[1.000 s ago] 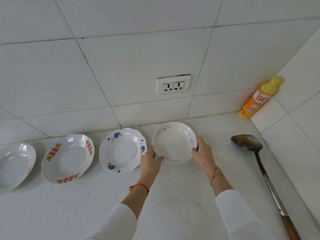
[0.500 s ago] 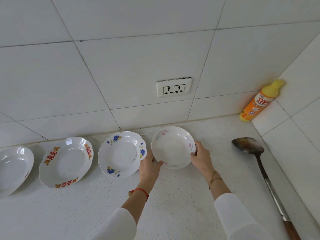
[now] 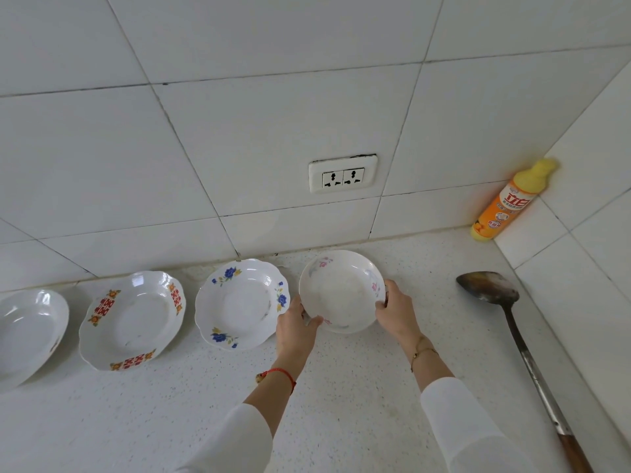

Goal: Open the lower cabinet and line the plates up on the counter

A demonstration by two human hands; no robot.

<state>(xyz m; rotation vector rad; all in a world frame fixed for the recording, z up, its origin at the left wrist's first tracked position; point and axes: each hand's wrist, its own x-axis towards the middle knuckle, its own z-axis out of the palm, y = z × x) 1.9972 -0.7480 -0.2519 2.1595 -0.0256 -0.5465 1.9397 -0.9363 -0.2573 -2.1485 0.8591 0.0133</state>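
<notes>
Both hands grip the pink-flowered plate [image 3: 342, 291] by opposite edges, the left hand [image 3: 296, 328] at its near-left rim, the right hand [image 3: 397, 312] at its right rim. The plate sits at the right end of the row along the wall, just beside the blue-flowered plate [image 3: 241, 303], their rims almost touching beside the left hand; the red-patterned plate [image 3: 132, 319] lies further left. Judged from this, setting it down calls for keeping that narrow gap on the left, with the open counter [image 3: 341, 397] to the right

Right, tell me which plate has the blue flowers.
The scalloped plate third from the left, just left of the pink-flowered plate in both hands; the others show red marks or none.
</notes>
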